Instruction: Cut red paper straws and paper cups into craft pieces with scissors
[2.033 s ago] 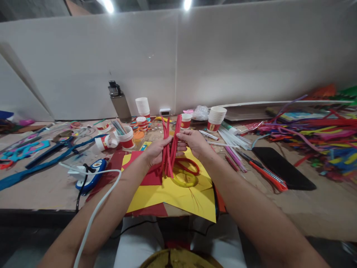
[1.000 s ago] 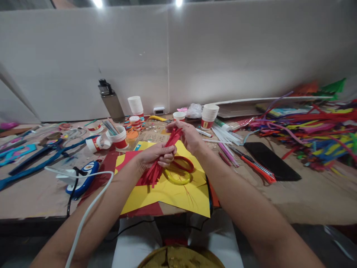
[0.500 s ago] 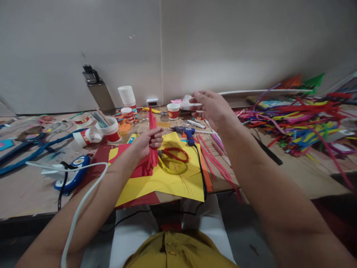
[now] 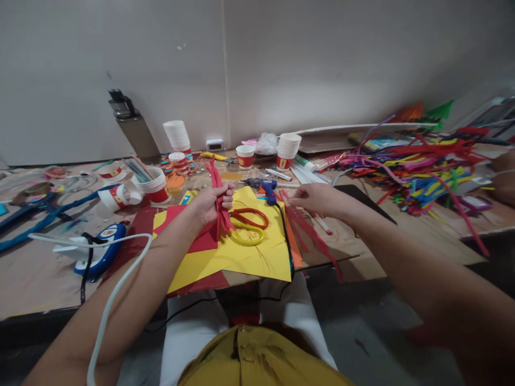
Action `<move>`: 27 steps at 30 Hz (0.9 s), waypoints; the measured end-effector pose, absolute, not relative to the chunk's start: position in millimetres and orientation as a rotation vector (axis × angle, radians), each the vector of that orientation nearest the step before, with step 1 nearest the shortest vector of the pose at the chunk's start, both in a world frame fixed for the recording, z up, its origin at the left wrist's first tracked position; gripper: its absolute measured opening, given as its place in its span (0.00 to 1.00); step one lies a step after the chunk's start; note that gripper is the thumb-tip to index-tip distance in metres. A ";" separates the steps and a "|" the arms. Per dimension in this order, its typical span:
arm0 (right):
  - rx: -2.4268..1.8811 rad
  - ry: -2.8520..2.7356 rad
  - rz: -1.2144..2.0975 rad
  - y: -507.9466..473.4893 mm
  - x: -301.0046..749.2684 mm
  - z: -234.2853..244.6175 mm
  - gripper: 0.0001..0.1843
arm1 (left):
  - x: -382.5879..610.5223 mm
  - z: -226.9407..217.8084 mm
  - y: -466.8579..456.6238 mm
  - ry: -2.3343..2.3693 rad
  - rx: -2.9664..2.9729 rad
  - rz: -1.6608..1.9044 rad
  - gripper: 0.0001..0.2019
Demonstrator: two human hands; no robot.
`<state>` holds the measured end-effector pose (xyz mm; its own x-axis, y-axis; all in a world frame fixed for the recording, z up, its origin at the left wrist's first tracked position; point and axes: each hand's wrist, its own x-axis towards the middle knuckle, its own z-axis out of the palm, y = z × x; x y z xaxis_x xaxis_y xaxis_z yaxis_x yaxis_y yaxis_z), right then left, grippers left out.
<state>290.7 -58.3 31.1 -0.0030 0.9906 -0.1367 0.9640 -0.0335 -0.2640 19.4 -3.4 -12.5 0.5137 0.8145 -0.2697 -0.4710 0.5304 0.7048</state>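
A bundle of red pipe cleaners (image 4: 220, 185) stands upright in my left hand (image 4: 214, 205), whose fingers wrap round its middle. My right hand (image 4: 311, 198) is closed in a pinch at the upper ends of more red pipe cleaners (image 4: 311, 230) lying on the table; these look blurred. Between my hands, scissors with red and yellow handles (image 4: 249, 236) rest on yellow paper (image 4: 257, 262). Behind them lies a blue glue gun (image 4: 269, 188), its black cord running toward the table's front edge. Red paper (image 4: 203, 242) sits below my left hand.
Stacked paper cups (image 4: 288, 150) and a single cup (image 4: 245, 157) stand at the back. A cup of pencils (image 4: 155, 187) and a blue-white power strip (image 4: 105, 252) are left. Coloured pipe cleaners (image 4: 418, 171) pile up right. A white cable (image 4: 120, 284) crosses my left arm.
My right hand has come down from above the back of the table to the loose red pipe cleaners, uncovering the cup stack. My left hand still grips its bundle. The view has shifted slightly.
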 end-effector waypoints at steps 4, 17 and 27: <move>-2.170 -2.256 0.409 -60.3 294.4 31.9 0.13 | 17.1 -13.4 -2.0 0.619 0.642 0.819 0.06; -2.350 -2.487 0.155 -61.9 286.7 5.7 0.18 | 14.4 -14.0 -1.0 0.581 0.706 0.815 0.05; -2.455 -2.499 0.305 -55.7 276.0 19.5 0.07 | 14.6 -14.7 -1.2 0.590 0.727 0.817 0.04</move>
<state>276.0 -55.7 19.5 0.0103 0.9263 -0.3767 0.9896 0.0446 0.1365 14.6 -1.2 -14.7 0.5545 0.8104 -0.1891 -0.4339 0.4755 0.7653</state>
